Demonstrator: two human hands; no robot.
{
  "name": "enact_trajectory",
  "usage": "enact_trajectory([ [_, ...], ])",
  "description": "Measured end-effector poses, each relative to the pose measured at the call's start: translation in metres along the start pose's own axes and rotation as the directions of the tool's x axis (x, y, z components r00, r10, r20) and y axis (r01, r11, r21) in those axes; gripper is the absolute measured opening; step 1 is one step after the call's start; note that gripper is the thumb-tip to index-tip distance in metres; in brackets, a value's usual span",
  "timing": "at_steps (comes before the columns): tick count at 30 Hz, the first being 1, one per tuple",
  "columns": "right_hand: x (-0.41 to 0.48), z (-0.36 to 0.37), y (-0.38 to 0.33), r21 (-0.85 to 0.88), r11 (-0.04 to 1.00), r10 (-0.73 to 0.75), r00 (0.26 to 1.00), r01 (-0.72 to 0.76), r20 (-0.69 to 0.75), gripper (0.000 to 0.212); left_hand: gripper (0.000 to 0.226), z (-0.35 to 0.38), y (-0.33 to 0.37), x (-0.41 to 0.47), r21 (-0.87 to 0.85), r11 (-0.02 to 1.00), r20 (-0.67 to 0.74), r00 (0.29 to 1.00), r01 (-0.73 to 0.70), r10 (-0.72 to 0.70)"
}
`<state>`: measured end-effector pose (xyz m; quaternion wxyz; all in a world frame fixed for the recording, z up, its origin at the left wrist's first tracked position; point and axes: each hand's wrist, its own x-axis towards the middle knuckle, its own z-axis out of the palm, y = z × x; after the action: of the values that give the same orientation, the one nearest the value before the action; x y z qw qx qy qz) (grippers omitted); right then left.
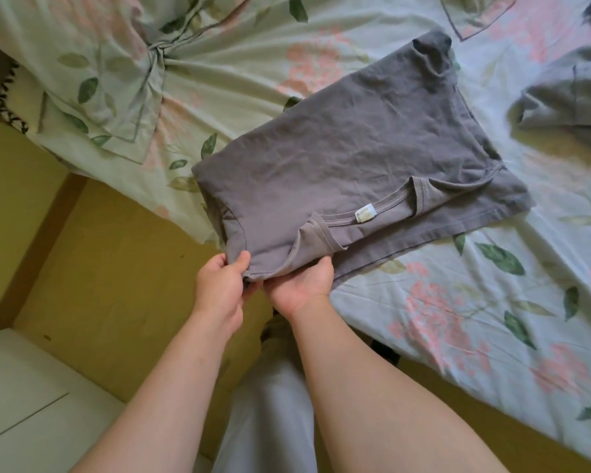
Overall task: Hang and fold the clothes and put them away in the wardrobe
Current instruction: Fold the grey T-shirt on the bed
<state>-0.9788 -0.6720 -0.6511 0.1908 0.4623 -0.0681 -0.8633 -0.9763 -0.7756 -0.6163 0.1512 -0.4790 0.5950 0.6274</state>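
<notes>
Head view: folded grey t-shirt (338, 155) lies on the floral bed (475, 319) at its near edge. Long axis runs diagonally, near-left to far-right, with the collar and white label (365, 213) at the near end. Left hand (222, 285) pinches the near corner, thumb on top. Right hand (301, 285) grips the edge beside it, fingers under the cloth. 1 more grey garment (567, 97) lies far right.

One grey T-shirt (338, 148), one crumpled grey garment (567, 97), two hands (219, 288) (301, 285), one pillow (93, 63)
</notes>
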Motion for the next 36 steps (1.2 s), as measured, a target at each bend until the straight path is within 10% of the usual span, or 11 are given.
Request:
enact_trajectory([
  [8, -0.005, 0.002, -0.019, 0.017, 0.974, -0.222, 0.97, 0.224, -0.098, 0.091, 0.008, -0.009, -0.007, 0.01, 0.111, 0.994, -0.035, 0.999, 0.015, -0.011],
  [14, -0.015, -0.011, -0.038, -0.389, 0.894, -0.364, 0.868, 0.224, -0.338, 0.075, 0.027, -0.004, -0.031, 0.027, 0.657, 0.754, -0.099, 0.989, -0.019, 0.111],
  [18, -0.023, -0.014, -0.071, -0.886, 0.461, -0.812, 0.424, 0.046, -0.401, 0.044, 0.055, 0.014, -0.032, 0.02, 0.921, 0.372, -0.074, 0.884, -0.117, 0.462],
  [22, -0.033, 0.002, -0.13, -0.97, -0.219, -0.95, 0.251, -0.105, 0.188, 0.026, 0.032, 0.052, -0.032, 0.015, 0.831, 0.224, 0.336, 0.78, -0.51, 0.528],
  [28, -0.034, 0.033, -0.225, -0.464, -0.836, -0.537, 0.617, -0.294, 0.575, 0.043, 0.034, 0.083, -0.039, 0.01, 0.697, 0.204, 0.588, 0.71, -0.688, 0.387],
  [36, -0.069, 0.005, -0.262, -0.181, -0.828, -0.554, 0.725, -0.531, 0.409, 0.061, 0.031, 0.085, -0.058, 0.006, 0.513, -0.237, 0.844, 0.535, -0.825, -0.036],
])
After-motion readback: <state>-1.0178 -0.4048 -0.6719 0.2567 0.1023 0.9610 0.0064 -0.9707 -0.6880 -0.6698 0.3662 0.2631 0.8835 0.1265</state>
